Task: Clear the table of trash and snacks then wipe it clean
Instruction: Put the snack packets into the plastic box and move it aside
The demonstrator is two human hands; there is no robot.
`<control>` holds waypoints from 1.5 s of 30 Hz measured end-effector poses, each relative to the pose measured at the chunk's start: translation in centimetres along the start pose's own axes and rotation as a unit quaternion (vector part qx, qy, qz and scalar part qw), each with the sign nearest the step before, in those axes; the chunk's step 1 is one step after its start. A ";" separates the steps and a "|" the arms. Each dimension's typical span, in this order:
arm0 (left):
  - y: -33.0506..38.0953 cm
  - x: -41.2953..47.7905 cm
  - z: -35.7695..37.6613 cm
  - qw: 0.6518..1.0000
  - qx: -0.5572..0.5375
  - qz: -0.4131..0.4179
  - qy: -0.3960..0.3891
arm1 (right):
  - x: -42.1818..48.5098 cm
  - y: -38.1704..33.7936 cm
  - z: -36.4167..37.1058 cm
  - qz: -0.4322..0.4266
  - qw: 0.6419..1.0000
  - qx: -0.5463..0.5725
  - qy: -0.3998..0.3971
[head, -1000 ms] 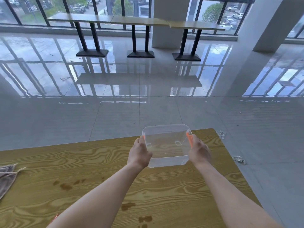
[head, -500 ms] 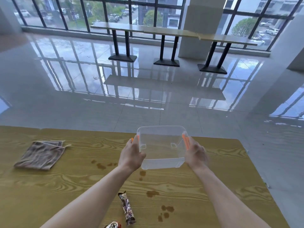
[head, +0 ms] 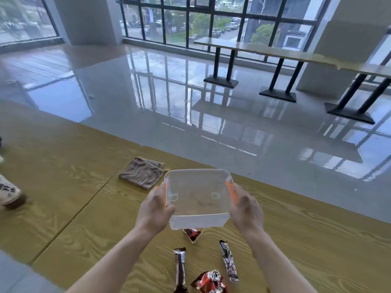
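In the middle of the frame both hands hold a clear plastic box (head: 197, 197) up above the wooden table (head: 63, 187). The left hand (head: 155, 210) grips the box's left side and the right hand (head: 246, 208) grips its right side, each closed over an orange clip on the rim. The box is empty and open at the top, tilted slightly toward the camera.

Just below the box, at the lower centre of the frame, the snacks lie on the table between the two forearms. A small red packet (head: 192, 234) sits right under the box's near edge, partly hidden by it. Lower down, a dark snack bar (head: 179, 269) lies beside the left forearm, and a second wrapped bar (head: 229, 262) lies to its right, near the right forearm. A crumpled red wrapper (head: 209, 282) rests between them at the bottom edge.

A folded brown cloth (head: 140, 173) lies on the table up and to the left of the box, just beyond the left hand. At the far left edge, a shoe (head: 8, 192) shows, blurred.
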State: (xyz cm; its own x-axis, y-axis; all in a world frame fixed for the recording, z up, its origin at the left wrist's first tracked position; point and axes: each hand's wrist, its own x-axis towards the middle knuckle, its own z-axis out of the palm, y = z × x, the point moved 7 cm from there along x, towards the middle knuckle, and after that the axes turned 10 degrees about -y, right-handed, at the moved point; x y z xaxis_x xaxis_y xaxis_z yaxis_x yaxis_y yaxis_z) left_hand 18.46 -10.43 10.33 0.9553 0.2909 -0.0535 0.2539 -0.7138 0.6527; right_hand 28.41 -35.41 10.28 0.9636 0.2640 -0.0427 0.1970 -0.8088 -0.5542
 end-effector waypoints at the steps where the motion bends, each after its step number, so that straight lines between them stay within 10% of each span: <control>1: -1.1 -0.5 -1.0 1.000 -0.002 -0.010 0.008 | 0.0 -1.2 0.9 -0.013 1.000 -0.004 -0.002; 25: -18.9 -6.0 -7.0 0.984 0.015 -0.178 -0.008 | -1.3 -13.2 16.0 -0.081 0.988 -0.026 -0.129; 45: -13.0 -6.1 -5.7 0.990 0.120 -0.063 0.045 | -1.1 -10.6 14.8 -0.076 0.990 0.008 -0.116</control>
State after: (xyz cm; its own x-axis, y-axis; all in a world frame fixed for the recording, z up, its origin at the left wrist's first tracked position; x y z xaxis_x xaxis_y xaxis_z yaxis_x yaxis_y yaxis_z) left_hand 8.51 0.70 6.44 0.8991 0.4351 -0.0485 0.4093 -0.7960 0.4459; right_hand 22.58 -19.34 3.85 0.8552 0.4973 -0.1461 0.3321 -0.7421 -0.5823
